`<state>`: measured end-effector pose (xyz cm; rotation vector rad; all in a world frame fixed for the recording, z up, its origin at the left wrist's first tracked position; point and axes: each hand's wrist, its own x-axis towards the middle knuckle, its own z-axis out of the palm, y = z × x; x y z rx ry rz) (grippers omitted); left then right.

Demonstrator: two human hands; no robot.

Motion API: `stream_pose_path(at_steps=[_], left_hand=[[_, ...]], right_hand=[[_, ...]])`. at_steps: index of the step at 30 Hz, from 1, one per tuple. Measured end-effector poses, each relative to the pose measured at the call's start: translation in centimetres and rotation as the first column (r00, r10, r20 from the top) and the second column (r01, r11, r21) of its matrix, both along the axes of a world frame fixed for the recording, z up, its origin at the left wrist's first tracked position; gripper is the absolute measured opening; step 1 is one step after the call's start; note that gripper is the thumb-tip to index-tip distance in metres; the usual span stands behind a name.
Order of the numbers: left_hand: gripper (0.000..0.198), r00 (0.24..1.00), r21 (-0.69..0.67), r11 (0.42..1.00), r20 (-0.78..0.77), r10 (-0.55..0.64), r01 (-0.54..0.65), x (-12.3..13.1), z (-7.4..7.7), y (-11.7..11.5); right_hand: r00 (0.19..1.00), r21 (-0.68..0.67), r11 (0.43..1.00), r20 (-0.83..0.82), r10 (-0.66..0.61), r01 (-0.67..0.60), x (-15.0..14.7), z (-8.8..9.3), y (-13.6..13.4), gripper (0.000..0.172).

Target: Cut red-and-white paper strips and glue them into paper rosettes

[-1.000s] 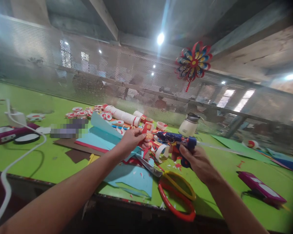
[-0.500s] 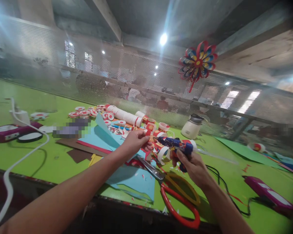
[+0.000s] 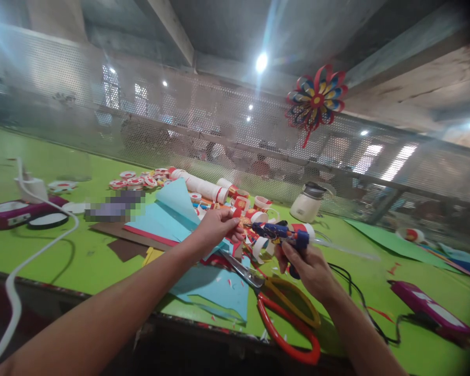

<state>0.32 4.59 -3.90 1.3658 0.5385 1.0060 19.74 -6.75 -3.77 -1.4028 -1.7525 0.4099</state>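
Note:
My left hand (image 3: 215,228) is closed in a pinch on a small red and gold paper piece (image 3: 238,215), held over the blue paper sheets (image 3: 168,216). Just right of it, my right hand (image 3: 307,266) grips a blue glue gun (image 3: 284,235). The gun's nozzle points left at the paper piece and is close to it. A clear glue stick sticks out of the gun's back toward the right. Below both hands lie large scissors (image 3: 288,318) with red and yellow handles.
Rolled red and white paper pieces (image 3: 203,188) crowd the green table (image 3: 62,250) behind the hands. A white jar (image 3: 307,205) stands at the back right. Purple cases (image 3: 431,310) lie right and left, with a white cable (image 3: 31,258) on the left. A paper pinwheel (image 3: 316,102) hangs on the mesh screen.
Both hands have dropped slightly and come closer together. The glue gun's nozzle now sits nearer the paper piece. The gun's black cable has come into sight on the right.

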Motion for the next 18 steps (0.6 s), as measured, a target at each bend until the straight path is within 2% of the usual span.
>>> stream_pose_path(at_steps=[10,18], left_hand=[[0.01,0.999,-0.019,0.999,-0.003,-0.033,0.033,0.11,-0.08,0.08],[0.008,1.0,-0.026,1.0,-0.008,-0.015,0.015,-0.02,0.06,-0.15]], right_hand=[[0.999,0.027,0.999,0.021,-0.042,0.041,0.0,0.03,0.02,0.042],[1.0,0.028,0.999,-0.005,-0.025,0.025,0.22,-0.23,0.09,0.041]])
